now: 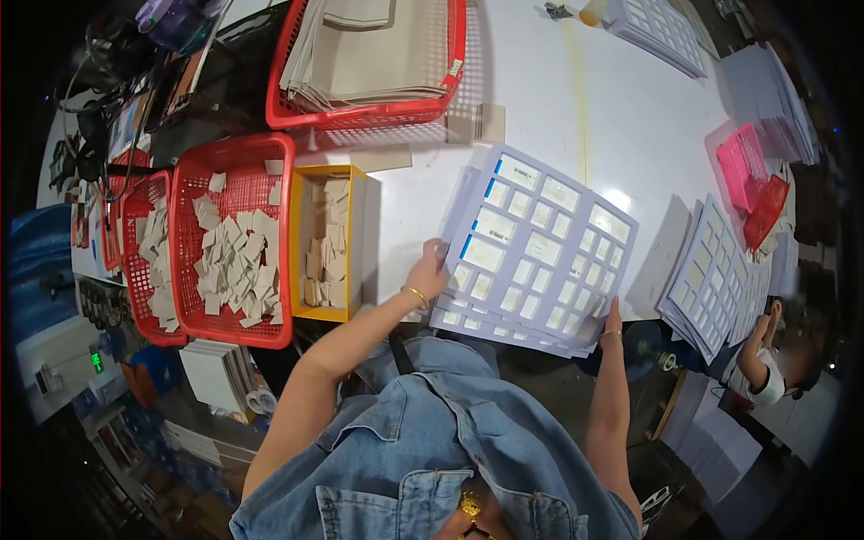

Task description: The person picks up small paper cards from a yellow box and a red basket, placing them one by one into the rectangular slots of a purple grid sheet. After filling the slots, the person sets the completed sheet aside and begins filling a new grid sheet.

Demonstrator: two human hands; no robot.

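Observation:
A pale lavender board with many rectangular windows (531, 229), like a multi-opening photo mat, lies tilted in front of me. Blue marks run along its left side, and several similar sheets show beneath its left and near edges. My left hand (432, 268) grips the left edge, its fingers partly hidden. On the opposite side, my right hand (612, 322) holds the lower right corner with its fingers against the edge. Left of the board stands a yellow box (353, 243) containing small beige card pieces.
Red baskets (286, 234) of loose beige card pieces stand left. A larger red basket (378, 115) with beige sheets is behind. Stacked window boards (711, 279) sit right, near a pink basket (742, 166). More boards (661, 31) lie at the back; another person (760, 369) is far right.

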